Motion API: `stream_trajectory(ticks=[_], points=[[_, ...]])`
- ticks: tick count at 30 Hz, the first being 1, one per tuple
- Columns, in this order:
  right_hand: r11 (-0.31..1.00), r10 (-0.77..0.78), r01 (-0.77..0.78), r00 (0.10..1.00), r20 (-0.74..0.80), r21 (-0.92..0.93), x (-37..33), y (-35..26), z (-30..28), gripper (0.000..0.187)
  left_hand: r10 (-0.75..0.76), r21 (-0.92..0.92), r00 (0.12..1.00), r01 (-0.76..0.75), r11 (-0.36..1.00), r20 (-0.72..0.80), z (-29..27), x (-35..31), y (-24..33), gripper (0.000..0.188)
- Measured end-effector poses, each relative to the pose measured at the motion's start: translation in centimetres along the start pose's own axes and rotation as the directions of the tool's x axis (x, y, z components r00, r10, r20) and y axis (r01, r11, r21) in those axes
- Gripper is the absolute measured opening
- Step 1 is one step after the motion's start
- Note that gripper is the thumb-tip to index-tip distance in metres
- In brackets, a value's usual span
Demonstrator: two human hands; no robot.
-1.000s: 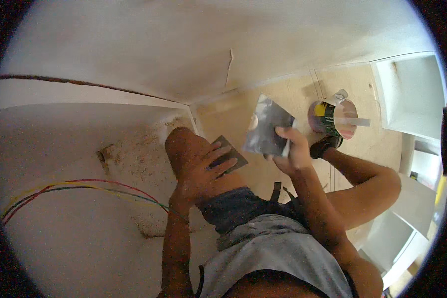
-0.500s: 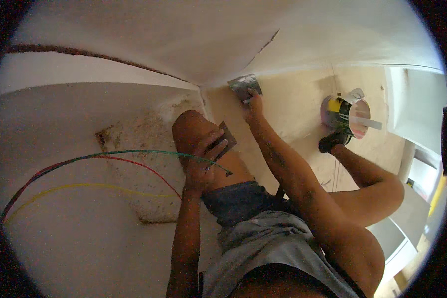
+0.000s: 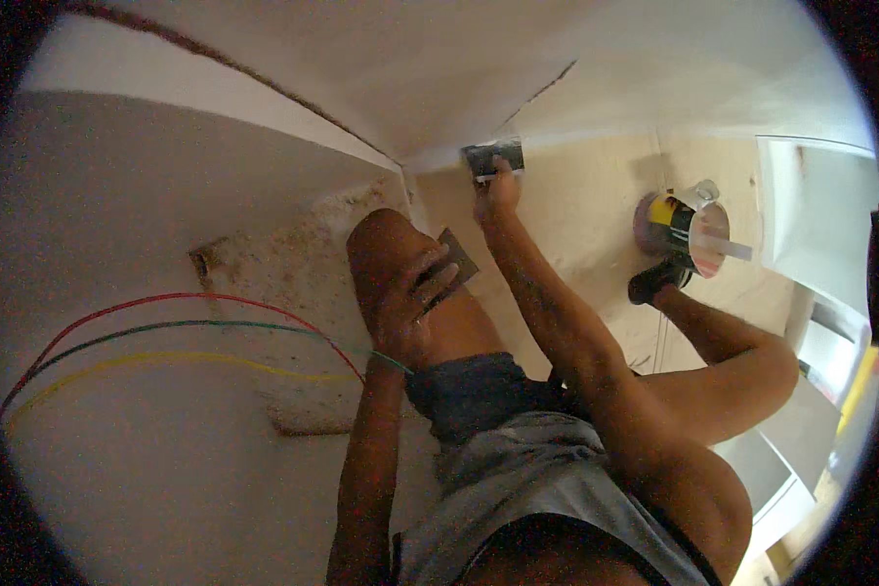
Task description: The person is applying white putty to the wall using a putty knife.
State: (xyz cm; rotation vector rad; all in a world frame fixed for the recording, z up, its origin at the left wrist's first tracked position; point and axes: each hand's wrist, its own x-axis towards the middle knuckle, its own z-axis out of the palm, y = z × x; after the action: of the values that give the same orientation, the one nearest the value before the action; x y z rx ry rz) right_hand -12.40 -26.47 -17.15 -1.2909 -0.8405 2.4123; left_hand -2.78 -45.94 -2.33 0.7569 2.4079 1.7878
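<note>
My right hand [image 3: 499, 191] is closed round a wide, flat filling knife [image 3: 506, 156]. Its dark blade, with pale smears on it, lies at the lower edge of the pale wall [image 3: 439, 88], just below a dark crack [image 3: 542, 90]. Over my bent left knee, my left hand [image 3: 406, 308] grips a second flat, dark blade [image 3: 459, 262], probably another filling knife; its handle is hidden by my fingers.
Red [image 3: 205, 295], green [image 3: 205, 323] and yellow [image 3: 166, 355] wires arch in from the left toward my left forearm. A bucket [image 3: 666, 223] with a pale stick [image 3: 737, 250] in its mouth is by my right foot [image 3: 657, 281]. White cabinet-like units [image 3: 816, 210] stand at the right. A long dark gap [image 3: 234, 78] runs along the upper left wall.
My right hand has pushed the filling knife up toward the wall, turning the blade level. My left hand has kept its hold. The view has tilted, and the wires have shifted.
</note>
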Motion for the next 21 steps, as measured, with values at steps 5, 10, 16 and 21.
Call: stream_trajectory(ticks=[5, 10, 16, 21], points=[[0.985, -0.106, 0.085, 0.985, 0.134, 0.153, -8.7, -5.3, 5.7, 0.024, -0.118, -0.226, 0.993, 0.109, 0.968, -0.030, -0.7, -0.8, -0.1, 0.034], [0.931, -0.321, 0.297, 0.943, 0.089, 0.212, -15.4, -10.4, 10.9, 0.020, -0.131, -0.113, 0.988, 0.140, 0.984, 0.083, -2.0, -1.5, -0.6, 0.051], [0.712, -0.637, 0.678, 0.733, 0.239, -0.183, -22.9, -15.8, 15.0, 0.022, 0.077, -0.082, 0.996, -0.080, 0.993, -0.036, -1.7, 0.2, 0.3, 0.038], [0.447, -0.766, 0.865, 0.502, 0.401, -0.228, -27.0, -16.7, 17.3, 0.043, 0.131, -0.115, 0.990, -0.137, 0.984, -0.054, -1.3, 0.6, 0.8, 0.035]])
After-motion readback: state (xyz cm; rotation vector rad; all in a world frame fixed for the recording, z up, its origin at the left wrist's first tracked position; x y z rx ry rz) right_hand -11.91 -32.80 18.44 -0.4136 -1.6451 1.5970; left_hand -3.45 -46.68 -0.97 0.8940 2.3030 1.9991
